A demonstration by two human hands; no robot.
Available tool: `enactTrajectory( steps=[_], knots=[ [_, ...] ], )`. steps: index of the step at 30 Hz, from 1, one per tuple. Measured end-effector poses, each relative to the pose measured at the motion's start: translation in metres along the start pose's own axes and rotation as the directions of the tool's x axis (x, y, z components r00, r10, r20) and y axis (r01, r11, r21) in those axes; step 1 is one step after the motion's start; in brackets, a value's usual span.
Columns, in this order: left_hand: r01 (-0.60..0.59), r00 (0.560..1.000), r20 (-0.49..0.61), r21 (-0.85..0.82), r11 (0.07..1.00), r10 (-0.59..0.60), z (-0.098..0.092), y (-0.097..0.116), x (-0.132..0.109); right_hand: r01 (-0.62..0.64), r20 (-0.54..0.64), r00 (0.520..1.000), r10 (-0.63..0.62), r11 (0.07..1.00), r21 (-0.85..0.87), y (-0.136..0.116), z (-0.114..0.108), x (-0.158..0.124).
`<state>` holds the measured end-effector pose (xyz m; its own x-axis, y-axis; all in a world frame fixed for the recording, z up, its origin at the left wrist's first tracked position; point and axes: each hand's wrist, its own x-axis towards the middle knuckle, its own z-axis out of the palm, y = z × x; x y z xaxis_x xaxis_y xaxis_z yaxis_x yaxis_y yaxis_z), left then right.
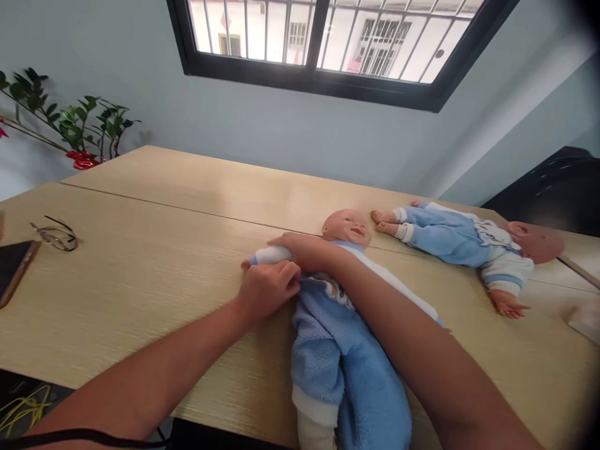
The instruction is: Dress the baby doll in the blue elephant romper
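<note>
A baby doll point(347, 344) in a blue and white fleece outfit lies on its back in front of me, head away from me. Its arm on my left points out sideways in a white sleeve point(272, 255) with a blue cuff. My left hand point(269, 287) is closed at the near side of that sleeve, fingers curled in a pinch by the doll's side. Across the doll's chest reaches my right arm, and my right hand point(302, 250) wraps over the sleeve near the shoulder from the far side. Its fingertips are partly hidden.
A second doll point(450, 234) in matching clothes lies at the right of the wooden table point(187, 262). Glasses point(56, 236) and a dark phone-like device point(16, 265) rest at the left. Beyond the table are a plant point(89, 125), a barred window and a black chair point(553, 184).
</note>
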<state>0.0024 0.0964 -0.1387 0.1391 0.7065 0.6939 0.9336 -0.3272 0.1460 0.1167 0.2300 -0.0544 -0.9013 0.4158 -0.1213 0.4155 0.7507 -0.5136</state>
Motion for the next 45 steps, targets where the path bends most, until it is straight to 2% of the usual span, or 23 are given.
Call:
enactTrajectory(
  steps=[3,6,8,10,13,15,19,22,25,29,31,34,38,42,45],
  knots=[
    [-0.062,0.998,-0.035,-0.036,0.997,0.061,-0.001,0.002,0.001,0.064,-0.192,0.978,-0.079,0.994,-0.087,0.004,-0.013,-0.021],
    [-0.152,0.982,-0.124,-0.090,0.984,0.141,-0.005,0.003,-0.001,0.152,-0.387,0.897,-0.215,0.970,-0.188,0.012,-0.025,-0.045],
    [-0.243,0.958,-0.191,-0.135,0.961,0.215,-0.009,0.002,-0.003,0.172,-0.445,0.857,-0.258,0.959,-0.224,0.016,-0.028,-0.059],
    [-0.314,0.931,-0.246,-0.162,0.935,0.270,-0.015,0.001,-0.005,0.172,-0.421,0.870,-0.258,0.958,-0.231,0.017,-0.029,-0.070],
    [-0.333,0.909,-0.316,-0.163,0.929,0.271,-0.022,0.000,-0.004,0.190,-0.247,0.941,-0.232,0.965,-0.182,0.014,-0.030,-0.081],
    [-0.303,0.909,-0.345,-0.161,0.939,0.234,-0.025,0.001,-0.002,0.189,-0.165,0.963,-0.214,0.970,-0.155,0.011,-0.033,-0.087],
    [-0.215,0.919,-0.370,-0.179,0.960,0.137,-0.025,0.005,0.002,0.137,-0.123,0.979,-0.164,0.969,-0.204,0.005,-0.037,-0.097],
    [-0.137,0.923,-0.381,-0.223,0.965,0.043,-0.021,0.002,0.002,0.123,-0.058,0.989,-0.139,0.967,-0.225,-0.002,-0.032,-0.099],
    [-0.108,0.926,-0.378,-0.248,0.963,0.006,-0.017,-0.007,0.000,0.159,-0.015,0.986,-0.164,0.973,-0.170,-0.012,-0.023,-0.096],
    [-0.089,0.951,-0.309,-0.272,0.958,0.001,-0.017,-0.018,0.000,0.207,-0.012,0.978,-0.207,0.977,0.043,-0.024,-0.014,-0.089],
    [-0.118,0.952,-0.304,-0.258,0.959,0.035,-0.019,-0.019,0.000,0.161,-0.043,0.987,-0.156,0.978,0.136,-0.030,-0.010,-0.085],
    [-0.176,0.930,-0.355,-0.198,0.964,0.097,-0.023,-0.017,0.001,0.037,-0.079,0.997,-0.020,0.974,0.222,-0.039,-0.004,-0.080],
    [-0.157,0.922,-0.381,-0.207,0.966,0.068,-0.030,-0.017,0.001,-0.038,-0.067,0.996,0.064,0.940,0.340,-0.051,-0.001,-0.079],
    [-0.113,0.937,-0.348,-0.277,0.954,0.010,-0.034,-0.019,0.004,-0.099,-0.112,0.983,0.144,0.936,0.339,-0.064,0.000,-0.085],
    [-0.060,0.949,-0.313,-0.323,0.945,-0.046,-0.033,-0.018,0.005,-0.113,-0.175,0.971,0.161,0.960,0.257,-0.070,0.006,-0.088]
  ],
)
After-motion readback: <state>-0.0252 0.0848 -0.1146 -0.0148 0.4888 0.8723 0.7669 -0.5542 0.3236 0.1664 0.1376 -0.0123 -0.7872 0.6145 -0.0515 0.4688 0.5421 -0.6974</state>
